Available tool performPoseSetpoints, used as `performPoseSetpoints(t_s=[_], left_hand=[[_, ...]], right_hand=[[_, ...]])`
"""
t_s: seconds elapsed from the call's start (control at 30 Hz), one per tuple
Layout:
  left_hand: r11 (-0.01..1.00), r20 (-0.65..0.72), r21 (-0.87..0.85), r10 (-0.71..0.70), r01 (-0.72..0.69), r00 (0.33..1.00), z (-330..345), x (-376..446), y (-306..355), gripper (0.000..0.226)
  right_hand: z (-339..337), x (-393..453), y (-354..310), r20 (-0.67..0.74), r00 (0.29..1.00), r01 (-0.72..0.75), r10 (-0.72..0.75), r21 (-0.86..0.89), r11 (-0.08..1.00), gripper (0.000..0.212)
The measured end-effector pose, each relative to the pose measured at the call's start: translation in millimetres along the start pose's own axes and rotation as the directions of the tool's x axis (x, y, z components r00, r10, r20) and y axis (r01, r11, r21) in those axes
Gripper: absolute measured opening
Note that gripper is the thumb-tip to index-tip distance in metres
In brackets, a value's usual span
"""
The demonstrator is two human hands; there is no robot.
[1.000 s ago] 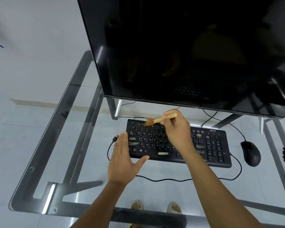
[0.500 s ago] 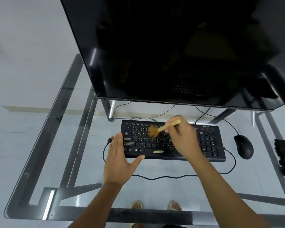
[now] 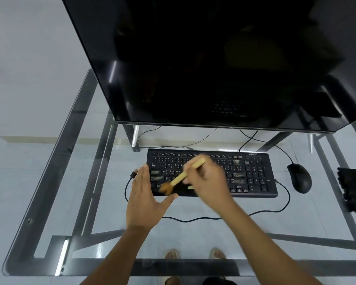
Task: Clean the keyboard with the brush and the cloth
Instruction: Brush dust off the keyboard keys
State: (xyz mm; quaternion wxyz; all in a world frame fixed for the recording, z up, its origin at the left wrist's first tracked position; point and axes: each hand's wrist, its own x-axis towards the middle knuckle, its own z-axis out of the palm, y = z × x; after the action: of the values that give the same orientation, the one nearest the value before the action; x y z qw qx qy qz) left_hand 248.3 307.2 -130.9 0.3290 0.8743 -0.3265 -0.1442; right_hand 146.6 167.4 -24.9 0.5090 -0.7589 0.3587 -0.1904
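Right hand (image 3: pixel 209 182) grip holds the brush (image 3: pixel 185 175) mid-handle: light, stiff pale wood, soft brown bristles, blurred, probably on the lower-left keys. Left hand (image 3: pixel 146 199) flat, fingers straight, braces the keyboard's (image 3: pixel 253 175) left end; hard black plastic, near the surface's middle. Dark cloth (image 3: pixel 353 192), limp, at right edge.

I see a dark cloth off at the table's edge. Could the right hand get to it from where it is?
Probably yes: the cloth lies uncovered at the table's right edge, past the mouse. But the right hand grips the brush, so it isn't free.
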Motion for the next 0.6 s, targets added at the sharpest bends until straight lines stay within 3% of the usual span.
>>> performPoseSetpoints(t_s=[0.07,0.1,0.23,0.3,0.37,0.43,0.5,0.57,0.6], left_hand=[[1.000,0.002,0.004,-0.003,0.003,1.000,-0.2,-0.3,1.3,0.116],[1.000,0.002,0.006,-0.002,0.002,1.000,-0.2,-0.2,1.4,0.116],[1.000,0.002,0.007,-0.001,0.001,1.000,-0.5,0.3,1.0,0.116],[1.000,0.006,0.018,-0.003,0.003,1.000,-0.4,0.6,0.8,0.116],[0.999,0.011,0.032,-0.004,0.003,1.000,0.1,0.2,0.3,0.116],[0.999,0.013,0.035,-0.006,0.005,1.000,-0.3,0.1,1.4,0.116],[1.000,0.022,0.025,-0.012,0.012,1.000,-1.4,-0.1,3.2,0.116],[1.000,0.030,0.010,-0.016,0.016,0.999,-3.3,0.1,4.5,0.116],[1.000,0.036,0.008,-0.014,0.014,0.999,-4.0,0.3,4.5,0.116]], right_hand=[[18.7,-9.7,0.8,0.136,0.990,0.035,-0.033,-0.010,0.999,0.007],[21.1,-9.0,4.4,0.141,0.989,0.058,-0.050,-0.053,0.997,0.006],[-14.6,14.8,17.2,-0.148,0.987,0.023,-0.056,-0.218,0.976,0.012],[-28.7,19.7,18.7,-0.244,0.967,0.020,-0.066,-0.186,0.982,0.010],[-25.1,20.0,15.5,-0.124,0.992,-0.008,-0.002,-0.079,0.997,0.010],[-21.9,21.5,16.4,0.003,1.000,0.005,-0.005,-0.155,0.988,0.012],[-28.5,33.4,14.8,-0.131,0.986,0.066,-0.104,-0.265,0.962,0.015],[-36.1,42.2,12.1,-0.266,0.956,0.074,-0.124,-0.188,0.979,0.015],[-36.0,43.2,10.7,-0.236,0.969,0.049,-0.074,-0.108,0.993,0.014]])
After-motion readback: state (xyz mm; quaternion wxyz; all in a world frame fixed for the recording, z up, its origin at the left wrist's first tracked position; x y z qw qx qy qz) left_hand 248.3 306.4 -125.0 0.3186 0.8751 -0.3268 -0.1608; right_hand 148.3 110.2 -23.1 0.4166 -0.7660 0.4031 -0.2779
